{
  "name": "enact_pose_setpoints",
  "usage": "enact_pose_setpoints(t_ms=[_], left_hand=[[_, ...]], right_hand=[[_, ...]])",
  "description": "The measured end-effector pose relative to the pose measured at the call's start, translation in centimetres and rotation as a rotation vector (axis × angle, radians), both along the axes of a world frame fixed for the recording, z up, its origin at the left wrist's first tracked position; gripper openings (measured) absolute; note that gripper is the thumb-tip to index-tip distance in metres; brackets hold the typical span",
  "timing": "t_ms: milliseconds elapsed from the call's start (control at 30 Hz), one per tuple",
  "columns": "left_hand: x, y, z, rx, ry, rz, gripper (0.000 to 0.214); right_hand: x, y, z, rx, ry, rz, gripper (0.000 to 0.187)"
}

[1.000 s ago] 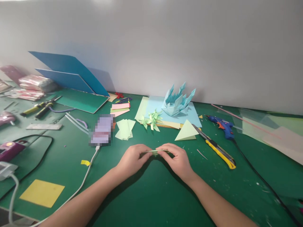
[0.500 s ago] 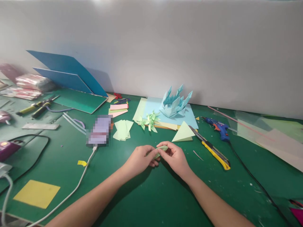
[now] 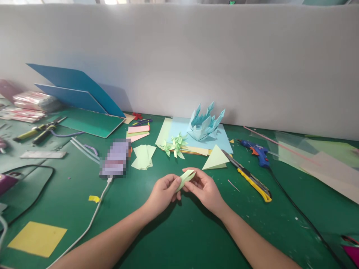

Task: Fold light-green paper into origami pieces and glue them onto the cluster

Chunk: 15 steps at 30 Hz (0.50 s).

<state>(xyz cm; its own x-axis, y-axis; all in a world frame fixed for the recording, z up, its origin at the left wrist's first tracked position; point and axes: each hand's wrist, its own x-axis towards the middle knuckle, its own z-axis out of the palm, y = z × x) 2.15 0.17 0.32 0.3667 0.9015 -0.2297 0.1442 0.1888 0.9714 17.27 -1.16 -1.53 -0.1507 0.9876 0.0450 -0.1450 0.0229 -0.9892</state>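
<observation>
A small strip of folded light green paper (image 3: 186,178) is held between both hands above the table. My left hand (image 3: 165,191) pinches its lower left end under the thumb. My right hand (image 3: 206,188) grips its right side, with the thumb at the near edge and some fingers hidden behind. The paper's upper end shows split into two points. Beyond the hands lie small green paper flowers (image 3: 176,144), a stack of light green paper slips (image 3: 144,157) and a folded green paper triangle (image 3: 215,157).
A blue origami piece (image 3: 206,125) stands on blue sheets at the back. On the right lie a yellow utility knife (image 3: 254,183) and a blue glue gun (image 3: 259,152) with its cord. Leftward are a phone (image 3: 114,158) on a white cable, a yellow sheet (image 3: 37,239) and pliers (image 3: 42,130).
The folded paper has been turned more upright, so more of it and its split end show. The fingers have shifted on it, and the whole view has tilted slightly.
</observation>
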Motion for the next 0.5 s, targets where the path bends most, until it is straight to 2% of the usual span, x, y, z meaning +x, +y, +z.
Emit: enact_pose_setpoints(t_ms=[200,367,500], left_hand=[[0.13,-0.19,-0.15,0.018,0.018,-0.040,0.035],[0.14,-0.29,-0.14,0.053,0.003,-0.053,0.029],[0.10,-0.24,-0.46,0.034,-0.024,-0.043,0.031]], right_hand=[[-0.08,-0.16,0.36,-0.027,0.038,0.036,0.025],[0.08,-0.15,0.51,0.005,-0.072,-0.004,0.013],[0.20,-0.12,0.29,0.050,-0.139,-0.039,0.011]])
